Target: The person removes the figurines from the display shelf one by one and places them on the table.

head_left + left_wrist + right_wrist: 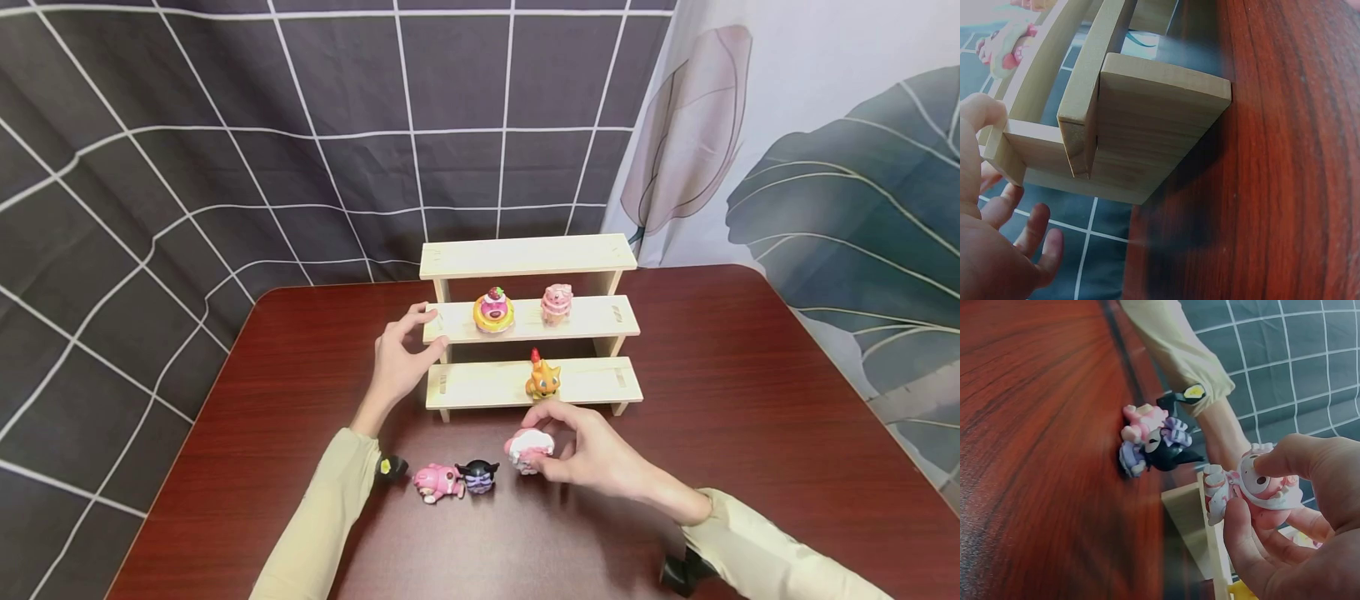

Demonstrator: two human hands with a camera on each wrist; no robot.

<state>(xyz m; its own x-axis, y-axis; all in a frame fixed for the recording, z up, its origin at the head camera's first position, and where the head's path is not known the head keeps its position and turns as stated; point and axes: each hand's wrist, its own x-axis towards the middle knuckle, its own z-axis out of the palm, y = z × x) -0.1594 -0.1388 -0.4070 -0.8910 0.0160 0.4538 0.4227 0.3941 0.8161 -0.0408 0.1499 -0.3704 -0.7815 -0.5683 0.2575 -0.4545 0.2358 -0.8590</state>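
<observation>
Left hand (397, 360): pinching shelf (528, 257) left end | right hand (600, 448): gripping pink-white toy (529, 446) near shelf front edge

Pink-and-white figurine (531, 447) partly hidden by the right grip (592, 446), left sleeve (318, 517) cropped by the head view's bottom

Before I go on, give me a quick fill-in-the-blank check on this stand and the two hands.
1. The wooden stand has ____ shelves.
2. The orange figure is on the ____ shelf.
3. The left hand grips one end of the ____ shelf.
4. The pink-and-white figure is held in the person's ____ hand.

Missing words: three; bottom; middle; right.
</observation>
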